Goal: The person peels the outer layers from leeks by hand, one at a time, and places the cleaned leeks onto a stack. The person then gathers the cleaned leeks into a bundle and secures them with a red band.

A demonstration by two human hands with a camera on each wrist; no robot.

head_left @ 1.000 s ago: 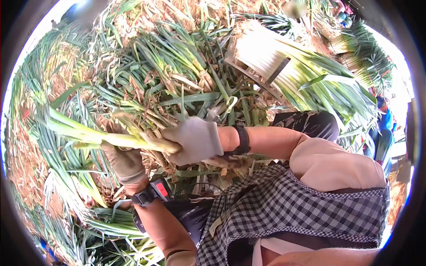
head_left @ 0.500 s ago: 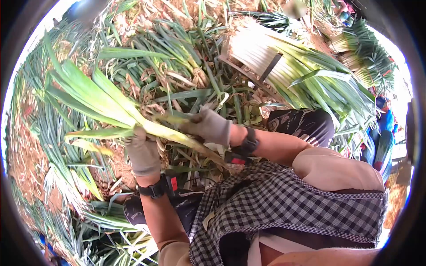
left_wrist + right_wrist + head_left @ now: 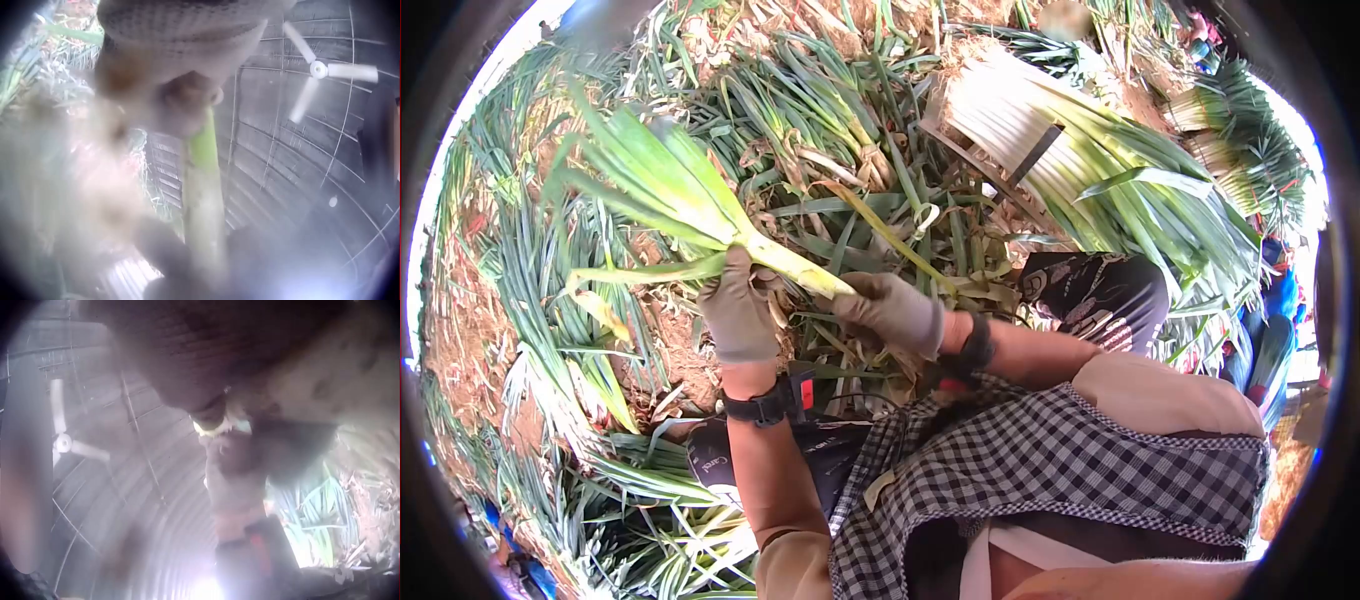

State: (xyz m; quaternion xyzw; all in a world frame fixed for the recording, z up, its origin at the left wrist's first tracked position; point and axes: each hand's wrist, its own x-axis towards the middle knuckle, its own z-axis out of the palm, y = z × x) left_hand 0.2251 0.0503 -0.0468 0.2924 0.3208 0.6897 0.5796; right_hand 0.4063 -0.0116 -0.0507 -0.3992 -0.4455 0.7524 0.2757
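A leek (image 3: 785, 262) is held slantwise in front of the checked apron, its green leaves fanned toward the upper left. The gloved left hand (image 3: 738, 312) grips it just below the leaf fan, where a drooping yellowish leaf (image 3: 650, 274) hangs off to the left. At the pale lower end, the gloved right hand (image 3: 895, 312) curls its fingers round the stalk. In the left wrist view the stalk (image 3: 205, 187) runs down from the glove (image 3: 181, 37). The right wrist view is mostly filled by the dark glove (image 3: 206, 356), with the other hand's glove (image 3: 234, 478) below.
A yellowed leaf strip (image 3: 882, 232) lies beyond the right hand. Cleaned leeks (image 3: 1090, 150) are stacked in a frame (image 3: 975, 170) at upper right. Untrimmed leeks (image 3: 810, 105) and scraps cover the ground ahead, with more leeks (image 3: 530, 290) at left.
The leek has swung from nearly level to leaf end up. The right hand went away from the stalk and came back to its lower end. A yellowed strip now lies beyond it.
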